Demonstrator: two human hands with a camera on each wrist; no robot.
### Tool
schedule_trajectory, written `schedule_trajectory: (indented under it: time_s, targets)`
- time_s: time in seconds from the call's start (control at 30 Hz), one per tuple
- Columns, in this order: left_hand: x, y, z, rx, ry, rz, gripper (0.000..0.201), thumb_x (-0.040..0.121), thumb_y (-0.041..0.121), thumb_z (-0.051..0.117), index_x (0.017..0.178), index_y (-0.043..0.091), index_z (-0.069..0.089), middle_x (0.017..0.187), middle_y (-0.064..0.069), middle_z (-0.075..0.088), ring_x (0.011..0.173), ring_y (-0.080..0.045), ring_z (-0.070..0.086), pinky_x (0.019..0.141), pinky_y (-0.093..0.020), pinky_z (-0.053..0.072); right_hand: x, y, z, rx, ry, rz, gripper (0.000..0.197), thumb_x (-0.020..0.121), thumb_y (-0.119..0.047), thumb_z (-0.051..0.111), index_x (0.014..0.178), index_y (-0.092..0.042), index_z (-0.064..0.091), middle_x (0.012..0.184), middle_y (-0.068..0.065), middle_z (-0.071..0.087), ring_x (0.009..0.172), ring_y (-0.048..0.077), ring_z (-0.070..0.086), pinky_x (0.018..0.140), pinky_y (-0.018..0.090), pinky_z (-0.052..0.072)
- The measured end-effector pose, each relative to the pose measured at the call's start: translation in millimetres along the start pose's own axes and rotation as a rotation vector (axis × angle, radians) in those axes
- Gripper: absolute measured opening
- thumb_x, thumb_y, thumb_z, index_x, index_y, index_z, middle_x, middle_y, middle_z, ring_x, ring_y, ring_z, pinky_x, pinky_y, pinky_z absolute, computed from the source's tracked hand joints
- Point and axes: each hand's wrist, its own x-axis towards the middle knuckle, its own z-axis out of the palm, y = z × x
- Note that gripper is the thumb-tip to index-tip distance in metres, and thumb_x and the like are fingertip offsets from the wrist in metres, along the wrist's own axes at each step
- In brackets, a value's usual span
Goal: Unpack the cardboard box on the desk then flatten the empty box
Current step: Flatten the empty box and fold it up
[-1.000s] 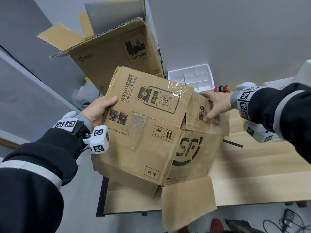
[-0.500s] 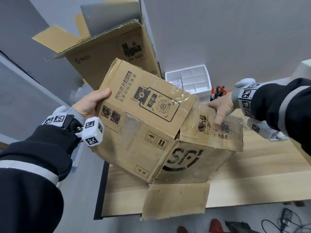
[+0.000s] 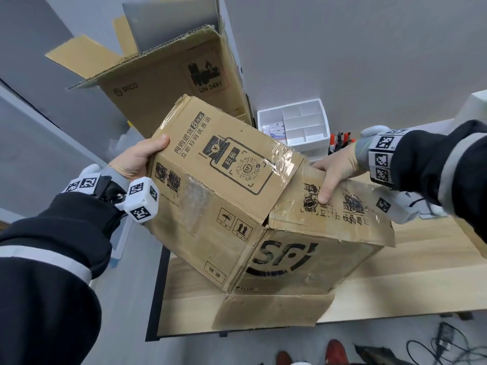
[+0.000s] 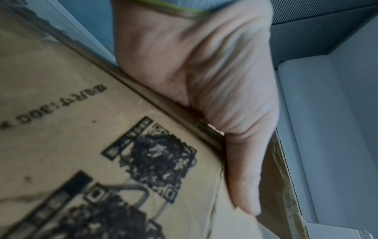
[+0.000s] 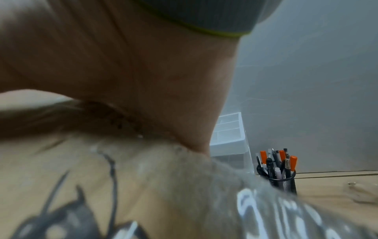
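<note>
Brown printed cardboard box (image 3: 237,201) held tilted above the light wooden desk (image 3: 395,280).
Left hand (image 3: 134,162) grips its far-left edge, thumb on top; right hand (image 3: 334,169) grips the taped right flap; bottom flap hangs open.

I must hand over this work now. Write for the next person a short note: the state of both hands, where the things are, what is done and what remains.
Left hand: grips the upper left edge of the SF box, thumb on top.
Right hand: grips the taped right flap, thumb on top of it.
The box is held tilted above the desk; its lower flap hangs open. The inside is not visible, so I cannot confirm it is empty.
Done: box lifted, flaps loose.
Left: check that it is empty, then flatten it.
</note>
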Motion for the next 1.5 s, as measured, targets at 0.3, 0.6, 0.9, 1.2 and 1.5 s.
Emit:
schedule_trajectory:
  time_s: [0.3, 0.6, 0.9, 1.2, 1.5]
  targets:
    - [2, -13, -18, 0.1, 0.131, -0.098, 0.072, 0.077, 0.043, 0.078, 0.136, 0.006, 0.058, 0.12, -0.018, 0.068, 0.102, -0.032, 0.069, 0.09, -0.05, 0.056, -12, 8, -4, 0.09, 0.232, -0.022, 0.063, 0.065, -0.019, 0.089, 0.119, -0.002, 0.061, 0.107, 0.017, 0.074, 0.099, 0.036, 0.072, 0.094, 0.055, 0.053]
    - [4, -20, -17, 0.285, 0.424, -0.002, 0.043, 0.091, 0.046, 0.066, 0.116, 0.011, 0.07, 0.112, -0.009, 0.074, 0.108, -0.026, 0.069, 0.098, -0.048, 0.05, -20, -18, -2, 0.194, 0.247, -0.199, 0.042, 0.069, -0.012, 0.082, 0.107, -0.01, 0.066, 0.107, 0.02, 0.074, 0.094, 0.039, 0.072, 0.084, 0.059, 0.056]
    - [22, -62, 15, 0.729, 0.392, -0.251, 0.085, 0.093, 0.071, 0.031, 0.136, 0.002, 0.056, 0.138, -0.015, 0.058, 0.121, -0.035, 0.057, 0.109, -0.046, 0.042, -17, -68, 9, 0.21, 0.229, -0.448, 0.024, 0.083, 0.008, 0.065, 0.101, -0.007, 0.067, 0.097, 0.01, 0.077, 0.088, 0.026, 0.075, 0.083, 0.039, 0.06]
    - [-12, -70, 82, 0.495, -0.041, -0.308, 0.053, 0.106, 0.035, 0.044, 0.083, -0.007, 0.067, 0.072, -0.015, 0.071, 0.068, -0.019, 0.07, 0.078, -0.019, 0.056, -2, -78, 19, 0.305, 0.244, -0.541, 0.022, 0.078, -0.002, 0.07, 0.098, -0.012, 0.073, 0.1, 0.012, 0.077, 0.093, 0.029, 0.073, 0.092, 0.05, 0.055]
    - [-28, -50, 106, 0.181, -0.253, -0.411, 0.084, 0.086, 0.081, 0.031, 0.129, 0.016, 0.063, 0.128, -0.013, 0.067, 0.116, -0.03, 0.065, 0.089, -0.044, 0.055, 4, -61, 13, 0.33, 0.448, -0.447, 0.015, 0.085, -0.006, 0.071, 0.1, -0.005, 0.069, 0.109, 0.022, 0.071, 0.098, 0.037, 0.07, 0.094, 0.056, 0.053]
